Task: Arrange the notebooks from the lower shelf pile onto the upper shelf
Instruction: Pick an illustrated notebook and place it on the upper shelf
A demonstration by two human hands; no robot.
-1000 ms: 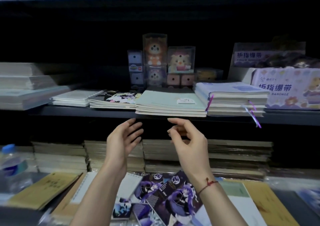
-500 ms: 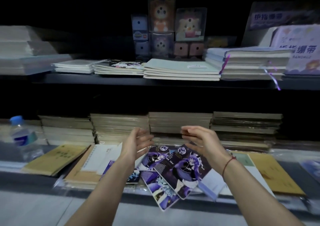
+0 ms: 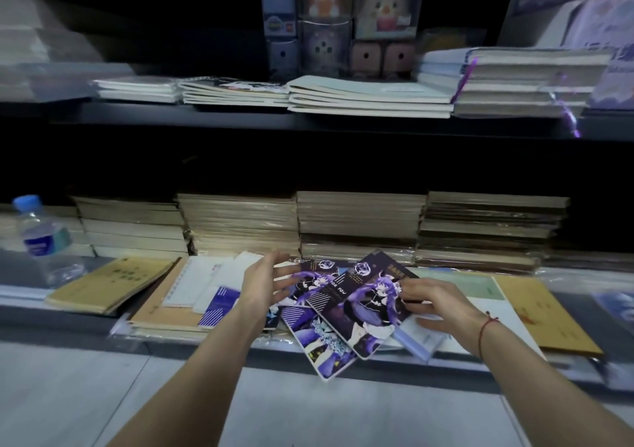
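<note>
On the lower shelf (image 3: 394, 373), at 6 o'clock, I see both hands spread wide: left hand (image 3: 266, 287) over the purple notebooks (image 3: 363, 304), right hand (image 3: 437, 304) touching them.

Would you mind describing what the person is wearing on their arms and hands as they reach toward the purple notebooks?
Both forearms are bare, with no sleeves in view and no gloves. The right hand has a thin red string bracelet around its wrist, a small knot or loose end showing on the cord. The left hand carries nothing at the wrist. No rings or watch show on the fingers or wrists, though motion blur softens fine detail.
</note>
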